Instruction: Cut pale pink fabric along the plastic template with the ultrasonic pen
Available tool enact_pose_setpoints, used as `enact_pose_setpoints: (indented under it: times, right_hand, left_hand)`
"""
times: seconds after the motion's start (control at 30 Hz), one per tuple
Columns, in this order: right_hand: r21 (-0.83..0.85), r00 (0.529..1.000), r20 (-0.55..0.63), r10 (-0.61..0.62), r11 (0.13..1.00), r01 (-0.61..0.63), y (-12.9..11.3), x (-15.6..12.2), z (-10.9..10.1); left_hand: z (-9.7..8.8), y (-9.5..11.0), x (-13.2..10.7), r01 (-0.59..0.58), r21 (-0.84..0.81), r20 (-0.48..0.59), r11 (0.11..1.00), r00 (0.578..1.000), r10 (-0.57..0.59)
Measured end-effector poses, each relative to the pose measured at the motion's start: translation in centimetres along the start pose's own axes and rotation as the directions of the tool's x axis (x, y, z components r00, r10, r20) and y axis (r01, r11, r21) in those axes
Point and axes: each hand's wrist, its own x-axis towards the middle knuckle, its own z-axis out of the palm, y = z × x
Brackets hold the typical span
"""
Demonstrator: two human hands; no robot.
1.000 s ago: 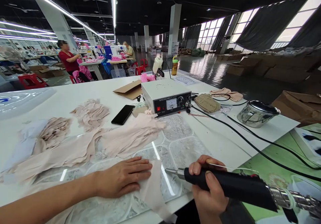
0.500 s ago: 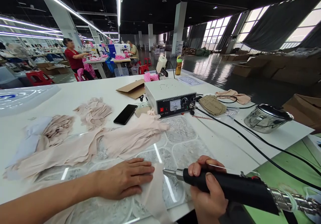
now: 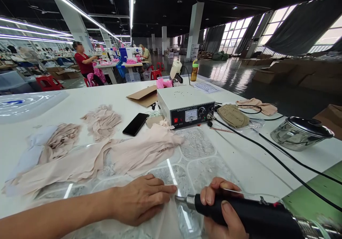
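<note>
My left hand [image 3: 143, 199] lies palm down on a thin pale beige fabric piece [image 3: 168, 219] at the front of the table. Its index finger stretches right, and the other fingers bend slightly. In my right hand [image 3: 226, 210] is a black cylindrical handpiece [image 3: 248, 210], gripped with the thumb along its near side. The slim metal tip [image 3: 181, 199] points left at the fabric's right edge, just below my left index fingertip. Whether the tip touches the fabric, I cannot tell. Under both hands spreads a clear patterned sheet [image 3: 197, 144].
Beige fabric strips [image 3: 144, 148] lie behind my left hand, beside a phone [image 3: 135, 124]. A control box [image 3: 185, 105] with a meter stands behind them. Black cable [image 3: 251, 142] crosses the right side, near a steel pot [image 3: 300, 133]. A worker in red [image 3: 84, 61] sits far left.
My left hand has shifted slightly right and down, its index finger now reaching farther out. The handpiece tip sits lower, close beneath that fingertip. The whole view has turned a little left.
</note>
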Motion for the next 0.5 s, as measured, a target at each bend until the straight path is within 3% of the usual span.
enact_pose_setpoints:
  times: [0.3,0.5]
  right_hand:
    - [0.037,0.993,0.051,0.111,0.993,-0.113,-0.2,-0.1,-1.5]
    - [0.030,0.990,0.036,0.136,0.990,-0.137,-0.7,-0.1,-1.3]
  left_hand:
    - [0.2,0.0,0.2,0.004,0.013,-0.023,1.000,1.000,-0.003]
    - [0.2,0.0,0.2,0.010,0.043,-0.015,0.999,1.000,-0.009]
